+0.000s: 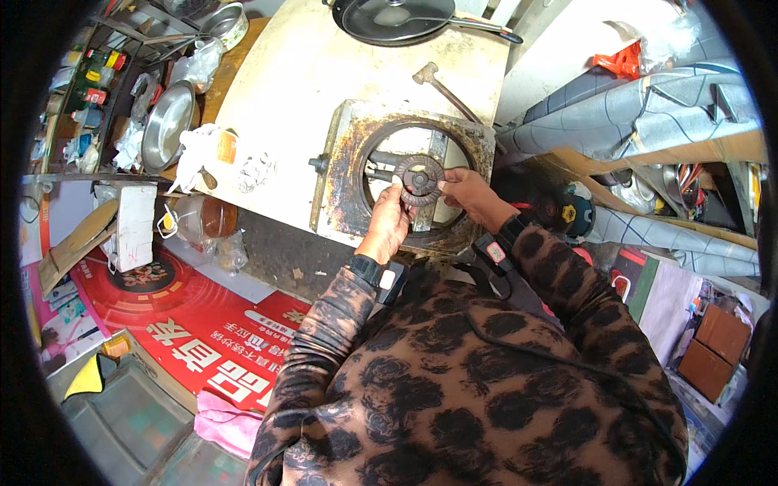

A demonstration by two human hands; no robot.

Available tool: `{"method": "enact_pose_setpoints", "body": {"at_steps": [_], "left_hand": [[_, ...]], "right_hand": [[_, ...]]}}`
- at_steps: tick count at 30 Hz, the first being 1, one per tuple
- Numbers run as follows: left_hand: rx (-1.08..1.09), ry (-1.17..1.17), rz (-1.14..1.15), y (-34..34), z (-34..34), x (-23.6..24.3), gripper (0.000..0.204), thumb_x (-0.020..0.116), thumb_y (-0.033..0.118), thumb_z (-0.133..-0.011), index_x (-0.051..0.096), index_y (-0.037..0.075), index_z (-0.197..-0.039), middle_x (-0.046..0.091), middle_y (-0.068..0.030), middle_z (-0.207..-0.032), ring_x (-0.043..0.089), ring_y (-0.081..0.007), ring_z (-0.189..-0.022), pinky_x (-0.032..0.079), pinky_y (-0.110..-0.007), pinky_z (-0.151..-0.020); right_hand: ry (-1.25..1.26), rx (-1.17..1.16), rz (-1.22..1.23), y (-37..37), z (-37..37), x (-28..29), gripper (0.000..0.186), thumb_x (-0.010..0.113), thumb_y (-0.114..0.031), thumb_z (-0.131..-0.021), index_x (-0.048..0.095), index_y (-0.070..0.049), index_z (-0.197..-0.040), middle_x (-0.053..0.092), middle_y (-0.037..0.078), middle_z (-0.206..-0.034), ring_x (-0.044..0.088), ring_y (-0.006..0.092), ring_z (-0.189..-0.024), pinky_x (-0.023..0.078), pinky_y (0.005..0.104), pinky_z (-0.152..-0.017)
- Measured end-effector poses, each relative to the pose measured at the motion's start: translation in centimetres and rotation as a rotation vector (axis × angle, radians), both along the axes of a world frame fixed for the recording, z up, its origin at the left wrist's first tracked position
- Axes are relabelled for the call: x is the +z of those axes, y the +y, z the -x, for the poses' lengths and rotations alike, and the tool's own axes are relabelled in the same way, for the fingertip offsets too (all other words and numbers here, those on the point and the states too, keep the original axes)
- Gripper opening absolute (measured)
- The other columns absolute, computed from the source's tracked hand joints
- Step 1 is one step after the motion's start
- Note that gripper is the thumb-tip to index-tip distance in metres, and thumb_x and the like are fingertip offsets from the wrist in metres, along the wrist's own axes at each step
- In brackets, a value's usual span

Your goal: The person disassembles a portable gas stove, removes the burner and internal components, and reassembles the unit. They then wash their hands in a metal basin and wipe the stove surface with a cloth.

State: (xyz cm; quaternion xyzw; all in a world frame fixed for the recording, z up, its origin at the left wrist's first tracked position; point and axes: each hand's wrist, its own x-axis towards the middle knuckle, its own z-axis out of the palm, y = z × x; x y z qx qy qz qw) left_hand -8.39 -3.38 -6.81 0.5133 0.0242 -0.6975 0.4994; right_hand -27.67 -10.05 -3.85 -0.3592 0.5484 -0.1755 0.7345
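Observation:
Between both hands I hold a round, dark, toothed burner cap (421,180) with a ring in its middle. My left hand (389,219) pinches its left edge, the thumb on top. On its right edge the fingers of my right hand (468,194) are closed. Directly below lies a rusty, square gas stove (344,170) with a wide round opening, where metal tubes and a flat bar show. A knob (318,164) sticks out of the stove's left side. How far the cap is above the opening I cannot tell.
A hammer (442,85) lies behind the stove, its handle against the back right corner. Farther back stands a black frying pan (389,20). Crumpled foil (257,172) and a white cloth (194,158) lie on the left of the pale tabletop (284,89); a steel basin (168,128) is beyond.

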Motion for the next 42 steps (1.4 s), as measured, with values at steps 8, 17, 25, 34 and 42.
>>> {"method": "enact_pose_setpoints", "body": {"at_steps": [8,17,25,34,42], "left_hand": [[-0.118,-0.192,-0.048,0.0,1.0,1.2,0.032,0.057,0.031,-0.106,0.05,0.005,-0.123,0.064,-0.0079,-0.114,0.062,-0.0202,-0.102,0.051,-0.039,-0.086],[-0.535,-0.575,0.003,0.4,0.4,0.8,0.043,0.054,0.025,-0.107,0.046,-0.009,-0.132,0.062,-0.0166,-0.119,0.06,-0.0222,-0.098,0.052,-0.035,-0.082],[-0.423,-0.35,-0.043,0.2,0.1,1.5,0.032,0.049,0.024,-0.109,0.045,0.001,-0.13,0.061,-0.0092,-0.107,0.059,-0.0162,-0.088,0.053,-0.033,-0.075],[-0.463,-0.319,-0.064,0.0,-0.2,2.7,0.028,0.048,0.023,-0.11,0.043,0.004,-0.129,0.06,-0.0076,-0.111,0.06,-0.0168,-0.092,0.053,-0.032,-0.078],[-0.395,-0.251,-0.116,0.0,0.1,4.4,0.031,0.046,0.024,-0.111,0.039,0.004,-0.134,0.058,-0.0072,-0.119,0.059,-0.0165,-0.098,0.053,-0.033,-0.08]], "right_hand": [[0.061,0.002,-0.028,-0.4,-0.1,1.6,0.054,0.071,-0.018,-0.097,0.051,0.008,-0.14,0.064,0.014,-0.124,0.063,0.0215,-0.105,0.053,0.037,-0.085],[0.179,0.086,0.075,-0.5,0.2,0.4,0.056,0.075,-0.02,-0.094,0.056,0.011,-0.137,0.07,0.016,-0.113,0.067,0.0213,-0.095,0.053,0.0371,-0.077],[0.095,0.154,0.136,-0.3,0.5,-0.4,0.04,0.067,-0.021,-0.1,0.062,0.007,-0.129,0.067,0.007,-0.11,0.065,0.0155,-0.093,0.058,0.0359,-0.079],[0.228,0.198,0.22,-0.6,-0.2,0.0,0.046,0.069,-0.019,-0.098,0.06,0.013,-0.13,0.072,0.01,-0.102,0.068,0.0157,-0.082,0.057,0.034,-0.064],[0.102,0.357,0.165,-0.9,0.6,0.7,0.042,0.057,-0.018,-0.105,0.055,0.001,-0.141,0.064,0.004,-0.124,0.063,0.0162,-0.106,0.059,0.037,-0.084]]}}
